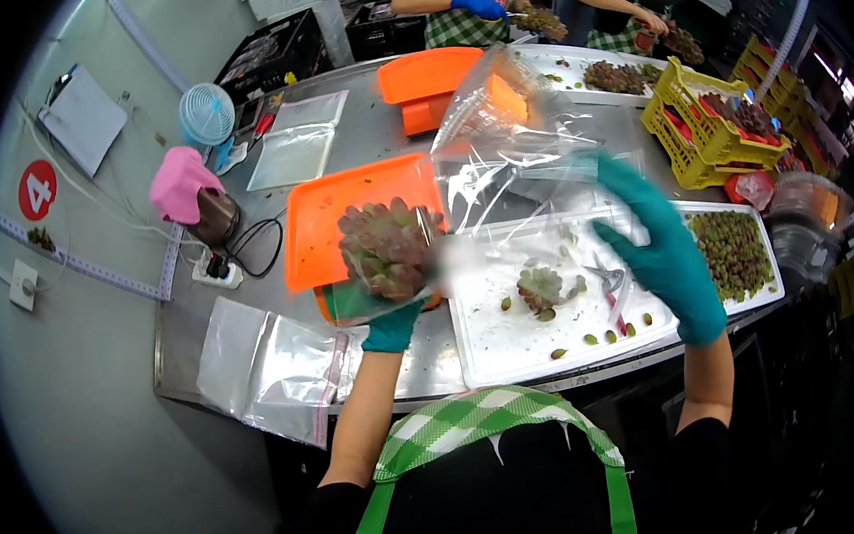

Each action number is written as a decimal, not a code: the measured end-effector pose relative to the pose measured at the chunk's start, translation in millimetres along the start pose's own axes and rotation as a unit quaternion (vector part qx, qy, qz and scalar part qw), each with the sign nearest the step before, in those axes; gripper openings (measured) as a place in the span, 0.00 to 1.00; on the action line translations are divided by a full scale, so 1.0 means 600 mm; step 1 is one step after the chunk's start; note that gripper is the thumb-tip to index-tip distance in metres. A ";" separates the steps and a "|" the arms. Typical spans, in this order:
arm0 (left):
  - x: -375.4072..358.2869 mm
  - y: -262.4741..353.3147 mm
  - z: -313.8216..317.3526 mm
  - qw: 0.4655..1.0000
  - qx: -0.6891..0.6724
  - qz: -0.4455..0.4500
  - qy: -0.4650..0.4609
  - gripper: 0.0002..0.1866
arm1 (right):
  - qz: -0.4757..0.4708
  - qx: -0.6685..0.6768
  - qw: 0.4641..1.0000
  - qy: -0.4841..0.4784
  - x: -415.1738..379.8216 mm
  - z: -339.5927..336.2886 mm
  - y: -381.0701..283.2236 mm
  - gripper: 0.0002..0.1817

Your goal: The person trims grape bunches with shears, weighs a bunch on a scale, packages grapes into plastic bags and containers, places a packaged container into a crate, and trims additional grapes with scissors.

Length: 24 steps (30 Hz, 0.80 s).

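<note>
My left hand (392, 328), in a teal glove, supports a large reddish-green succulent (385, 248) from below, its fingers mostly hidden behind the plant. Clear film covers part of the glove and plant. To the right, a big clear plastic bag (499, 161) billows up above the white tray (474, 349). My right hand (661, 249), also gloved in teal, is open, thumb and fingers spread apart, with the upper fingertips right at the bag's edge. On the tray below lie a smaller succulent (540, 288), several loose leaves and a metal tool with red handles (612, 303).
Behind the succulent is an orange scale (308, 226). Flat clear bags (264, 365) lie at the front left. A second orange scale (422, 77), a blue fan (206, 114) and yellow crates (708, 134) stand farther back. Two people (471, 2) handle plants across the table.
</note>
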<state>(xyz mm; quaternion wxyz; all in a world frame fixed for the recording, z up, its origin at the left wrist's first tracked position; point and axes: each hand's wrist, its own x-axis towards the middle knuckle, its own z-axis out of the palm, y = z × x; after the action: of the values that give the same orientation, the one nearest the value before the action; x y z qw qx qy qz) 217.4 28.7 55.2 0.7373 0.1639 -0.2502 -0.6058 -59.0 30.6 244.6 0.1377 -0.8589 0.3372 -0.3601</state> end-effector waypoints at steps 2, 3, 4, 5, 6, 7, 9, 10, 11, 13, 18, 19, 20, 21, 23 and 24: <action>-0.004 0.025 -0.014 0.989 -0.144 -0.026 0.026 0.31 | 0.014 0.119 0.977 0.175 -0.008 -0.010 -0.009 0.23; -0.006 0.032 -0.015 0.986 -0.160 -0.030 0.020 0.31 | -0.043 0.132 0.962 0.236 -0.013 -0.007 -0.019 0.22; -0.009 0.034 -0.013 0.984 -0.176 -0.033 0.012 0.31 | -0.061 0.207 0.947 0.239 -0.018 0.000 -0.039 0.26; -0.008 0.035 -0.010 0.981 -0.190 -0.037 0.002 0.31 | -0.079 0.281 0.926 0.240 -0.020 0.007 -0.062 0.31; -0.011 0.034 -0.003 0.979 -0.201 -0.042 -0.009 0.31 | -0.088 0.216 0.958 0.170 -0.020 0.010 -0.086 0.35; -0.011 0.030 0.004 0.975 -0.216 -0.052 -0.020 0.31 | -0.105 0.147 0.978 0.102 -0.019 0.014 -0.111 0.40; -0.011 0.022 0.021 0.966 -0.244 -0.069 -0.045 0.31 | -0.131 -0.190 0.973 0.002 -0.004 0.035 -0.127 0.44; -0.013 0.018 0.029 0.960 -0.262 -0.081 -0.058 0.31 | -0.123 -0.248 0.961 -0.012 0.010 0.059 -0.105 0.49; -0.013 0.016 0.036 0.953 -0.280 -0.090 -0.069 0.31 | -0.088 -0.277 0.957 -0.015 0.020 0.069 -0.080 0.52; -0.021 0.015 0.049 0.937 -0.319 -0.111 -0.090 0.31 | -0.040 -0.205 0.978 -0.015 0.029 0.094 -0.016 0.53; -0.031 0.019 0.065 0.904 -0.380 -0.141 -0.136 0.31 | 0.201 -0.075 0.963 -0.164 0.008 0.142 0.051 0.35; -0.032 0.021 0.066 0.899 -0.387 -0.147 -0.145 0.31 | 0.150 -0.067 0.978 -0.129 0.002 0.146 0.067 0.30; -0.033 0.020 0.067 0.894 -0.394 -0.153 -0.152 0.31 | 0.100 -0.056 0.989 -0.094 -0.003 0.143 0.075 0.24; -0.033 0.019 0.070 0.887 -0.402 -0.159 -0.160 0.31 | 0.051 -0.045 0.996 -0.057 -0.007 0.143 0.078 0.19; -0.034 0.017 0.073 0.869 -0.427 -0.179 -0.173 0.31 | -0.035 -0.137 0.990 0.021 -0.003 0.116 0.068 0.08; -0.035 0.017 0.074 0.861 -0.437 -0.187 -0.180 0.31 | -0.038 -0.114 0.993 0.016 -0.005 0.109 0.069 0.10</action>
<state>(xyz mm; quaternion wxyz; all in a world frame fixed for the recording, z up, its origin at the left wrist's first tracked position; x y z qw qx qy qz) 197.3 53.9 93.4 0.5484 -0.2430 -0.0533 -0.7984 -33.7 1.8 177.1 0.0194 -0.8755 0.3452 -0.3376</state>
